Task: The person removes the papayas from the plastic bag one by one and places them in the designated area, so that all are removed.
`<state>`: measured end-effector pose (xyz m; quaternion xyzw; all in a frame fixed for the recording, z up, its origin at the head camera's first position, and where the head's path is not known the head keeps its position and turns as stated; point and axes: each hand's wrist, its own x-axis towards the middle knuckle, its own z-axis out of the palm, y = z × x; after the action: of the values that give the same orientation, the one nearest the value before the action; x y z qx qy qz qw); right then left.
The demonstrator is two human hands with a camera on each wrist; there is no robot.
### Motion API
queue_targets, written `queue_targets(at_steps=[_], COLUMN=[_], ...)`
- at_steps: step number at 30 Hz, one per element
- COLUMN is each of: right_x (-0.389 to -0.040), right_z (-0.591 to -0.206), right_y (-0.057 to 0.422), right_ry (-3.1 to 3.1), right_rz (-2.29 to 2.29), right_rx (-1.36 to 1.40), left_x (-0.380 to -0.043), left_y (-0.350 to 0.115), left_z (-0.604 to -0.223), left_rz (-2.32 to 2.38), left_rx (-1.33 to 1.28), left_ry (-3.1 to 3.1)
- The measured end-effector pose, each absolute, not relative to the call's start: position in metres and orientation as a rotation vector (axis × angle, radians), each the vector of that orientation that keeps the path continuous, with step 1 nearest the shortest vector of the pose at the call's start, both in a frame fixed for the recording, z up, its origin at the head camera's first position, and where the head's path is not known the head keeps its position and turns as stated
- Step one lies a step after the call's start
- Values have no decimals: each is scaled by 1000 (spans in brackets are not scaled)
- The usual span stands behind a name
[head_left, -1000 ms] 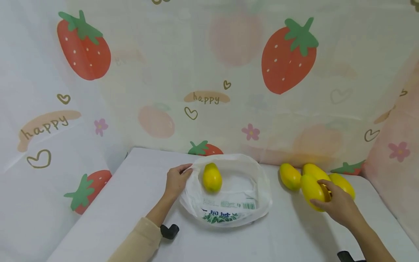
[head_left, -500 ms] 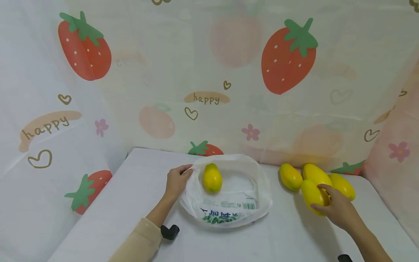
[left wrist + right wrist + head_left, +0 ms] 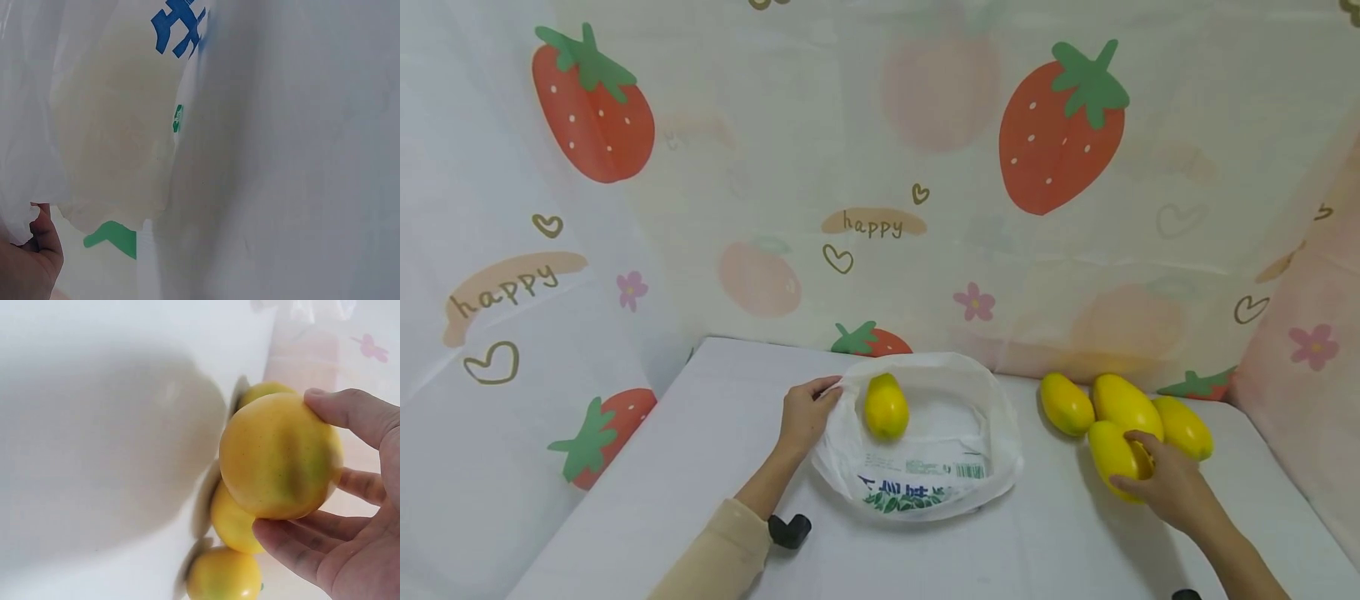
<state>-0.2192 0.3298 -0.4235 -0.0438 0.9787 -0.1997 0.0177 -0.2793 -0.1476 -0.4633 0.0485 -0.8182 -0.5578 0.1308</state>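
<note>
On the left, my left hand (image 3: 805, 417) pinches the rim of a white plastic bag (image 3: 1000, 467), which is spread wide at its mouth. One yellow mango (image 3: 887, 408) lies inside the bag against its left side. The left wrist view shows the thumb and fingers of the left hand (image 3: 37, 256) on the bag's edge. My right hand (image 3: 1176, 487) grips another yellow mango (image 3: 1112, 462) between thumb and fingers. In the right wrist view this mango (image 3: 278, 456) is held off the table, with its shadow apart from it.
Behind the held mango, a left mango (image 3: 1066, 405), a middle mango (image 3: 1123, 402) and a right mango (image 3: 1184, 427) lie close together near the back of the white table (image 3: 737, 375). A strawberry-printed curtain (image 3: 880, 167) hangs behind and at both sides.
The right hand and its mango have moved slightly down in the head view, uncovering more of the mangoes behind. The left hand and the bag have stayed put.
</note>
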Motion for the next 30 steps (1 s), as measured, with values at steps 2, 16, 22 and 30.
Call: queue_targets(at_steps=[2, 16, 22, 30], right_x=[-219, -224, -224, -224], right_z=[-425, -438, -439, -439], right_y=[330, 329, 328, 328], right_ry=[3034, 2992, 3006, 3012], right_rz=[-616, -642, -648, -630], right_rx=[-130, -126, -127, -110], left_x=[-279, -279, -279, -278], left_y=[-148, -148, -147, -146], left_z=[-464, -463, -462, -462], left_rz=[-1617, -1614, -1592, -1604], left_rx=[142, 160, 149, 144], left_ry=[-2377, -2381, -2386, -2387])
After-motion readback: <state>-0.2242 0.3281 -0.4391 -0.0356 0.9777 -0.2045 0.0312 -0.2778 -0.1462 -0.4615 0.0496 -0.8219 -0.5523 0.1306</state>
